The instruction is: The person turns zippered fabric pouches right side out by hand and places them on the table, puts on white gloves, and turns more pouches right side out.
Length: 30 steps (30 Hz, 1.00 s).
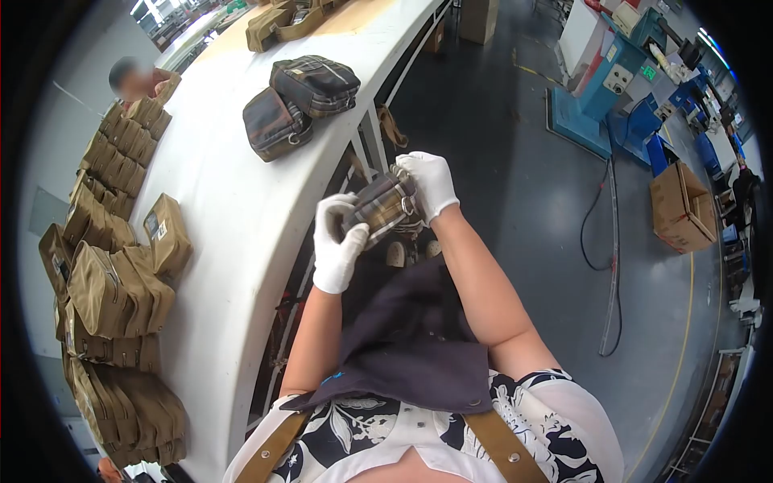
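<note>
Both my hands wear white gloves and hold a small plaid bag [380, 206] in front of me, beside the table's edge. My left hand [336, 241] grips its left end, the thumb on the near side. At the other end, my right hand [431, 183] is closed near the bag's top corner and metal ring; its fingertips are partly hidden. Two similar plaid bags lie on the white table: a larger one [318, 84] partly behind a smaller one [275, 125] with a dark front panel.
Stacks of khaki bags [121, 290] line the far side of the white table [217, 241]. Another khaki bag [278, 28] lies at its upper end. A person [133, 80] is behind the stacks. To the right are a blue machine [600, 88], a floor cable [614, 266] and a cardboard box [676, 213].
</note>
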{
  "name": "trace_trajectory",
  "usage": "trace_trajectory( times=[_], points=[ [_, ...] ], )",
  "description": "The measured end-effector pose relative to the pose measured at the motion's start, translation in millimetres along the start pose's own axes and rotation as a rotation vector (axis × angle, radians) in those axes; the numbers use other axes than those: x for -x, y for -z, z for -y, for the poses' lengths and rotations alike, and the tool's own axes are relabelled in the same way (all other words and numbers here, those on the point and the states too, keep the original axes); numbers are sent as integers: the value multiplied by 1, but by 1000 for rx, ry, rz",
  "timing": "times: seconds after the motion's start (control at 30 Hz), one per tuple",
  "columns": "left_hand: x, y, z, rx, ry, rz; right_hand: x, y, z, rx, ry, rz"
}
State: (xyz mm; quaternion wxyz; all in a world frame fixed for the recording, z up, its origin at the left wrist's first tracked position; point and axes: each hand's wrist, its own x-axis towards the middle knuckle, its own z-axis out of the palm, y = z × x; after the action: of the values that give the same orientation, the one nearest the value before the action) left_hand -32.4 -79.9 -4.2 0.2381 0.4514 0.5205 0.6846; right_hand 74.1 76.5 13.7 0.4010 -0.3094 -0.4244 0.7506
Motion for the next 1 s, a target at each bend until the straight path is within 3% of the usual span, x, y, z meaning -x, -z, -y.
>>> trace_trajectory(
  times=[0.1,0.13,0.17,0.27,0.37,0.5,0.53,0.63,0.7,0.83,0.97,1.0],
  points=[
    [8,-10,5,-88,-144,122,13,0,8,-31,40,-4],
    [10,-13,4,-264,-279,139,14,1,11,-20,69,11],
    [13,-16,2,-268,-289,141,12,3,10,-12,59,25],
    [17,-24,6,-82,-54,-54,3,5,8,32,16,68],
    [17,-32,13,-225,-162,-35,-8,8,6,146,-36,137],
    [28,-55,9,-468,-134,-109,-21,15,-4,228,11,189],
    [29,-54,9,-488,-216,-94,-19,17,-9,195,91,230],
    [34,-47,1,-394,-210,-96,-10,12,4,146,58,239],
    [30,-41,-2,-408,-353,-75,3,0,23,202,20,224],
    [32,-49,8,-313,-85,-135,-10,11,4,189,11,257],
    [32,-58,7,-340,30,-152,-12,15,-8,144,-53,158],
    [32,-56,6,-330,-61,-154,-11,15,-7,166,-63,154]
  ],
)
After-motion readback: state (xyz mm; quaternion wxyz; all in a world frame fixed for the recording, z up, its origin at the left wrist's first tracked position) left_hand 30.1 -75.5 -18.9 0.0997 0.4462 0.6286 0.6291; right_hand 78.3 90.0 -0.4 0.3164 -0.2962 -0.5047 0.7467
